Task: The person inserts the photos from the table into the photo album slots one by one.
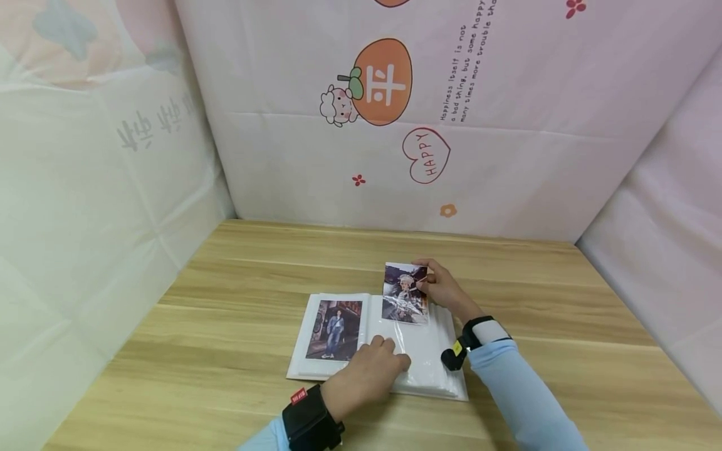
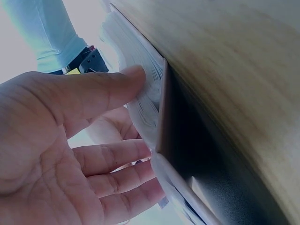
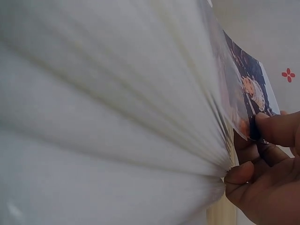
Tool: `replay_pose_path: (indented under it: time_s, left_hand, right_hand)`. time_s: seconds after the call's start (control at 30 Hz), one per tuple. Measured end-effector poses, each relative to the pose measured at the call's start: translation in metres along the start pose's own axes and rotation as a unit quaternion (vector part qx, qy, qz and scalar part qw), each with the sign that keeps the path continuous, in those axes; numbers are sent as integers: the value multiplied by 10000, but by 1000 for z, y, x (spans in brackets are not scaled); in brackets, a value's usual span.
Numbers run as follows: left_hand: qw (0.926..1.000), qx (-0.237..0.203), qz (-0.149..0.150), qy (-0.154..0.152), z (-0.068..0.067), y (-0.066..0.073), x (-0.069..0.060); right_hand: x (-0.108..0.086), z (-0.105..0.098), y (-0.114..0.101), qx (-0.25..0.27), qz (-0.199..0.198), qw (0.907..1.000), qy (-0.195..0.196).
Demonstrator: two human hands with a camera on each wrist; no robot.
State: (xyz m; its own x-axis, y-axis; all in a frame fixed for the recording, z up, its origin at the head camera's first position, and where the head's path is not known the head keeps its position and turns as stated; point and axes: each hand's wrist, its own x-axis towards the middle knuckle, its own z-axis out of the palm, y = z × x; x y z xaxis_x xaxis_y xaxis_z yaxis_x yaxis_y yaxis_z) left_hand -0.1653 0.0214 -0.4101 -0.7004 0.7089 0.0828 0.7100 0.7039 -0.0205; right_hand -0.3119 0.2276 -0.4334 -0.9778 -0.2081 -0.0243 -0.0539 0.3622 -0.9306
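Note:
An open photo album with white pages lies on the table. Its left page carries a photo of a standing person in blue. At the top of the right page, my right hand pinches a second photo by its right side, between thumb and fingers. The lower part of this photo sits behind the clear sleeve, which the right wrist view also shows over the photo. My left hand rests on the lower middle of the album, its thumb touching the page edges and its fingers lying loosely over the pages.
The wooden table extends around the album on all sides. A white printed sheet hangs upright behind the table, and more sheets stand at the left and right. Black bands with cameras are on both wrists.

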Motion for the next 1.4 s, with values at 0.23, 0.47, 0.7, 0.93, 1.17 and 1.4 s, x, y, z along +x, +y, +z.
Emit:
replay_pose_path:
  time_s: [0.23,0.47,0.7,0.93,1.17,1.4]
  left_hand:
    - [9999,-22,18,100,-1,0,0]
    - [9999,10,-16,154,0,0,0]
    - [10000,0,-28,78,1,0,0]
    - [9999,-87,29,104,1,-1,-1]
    - [9997,-83,44,205,5,-2,-1]
    - [9997,-140,40,187,6,-2,-1]
  right_hand:
    - [-1,0,0,-67,-100,9999,-101]
    - [-2,1,4,-214,-204,9994,-167]
    - [-6,0,5,-198,-328,9992,-125]
    - [-8,0,7,-379,-487,9975,-332]
    - [-9,3,4,-294,-554,9965,-557]
    - [-8,6,4,-422,-701,9942,-701]
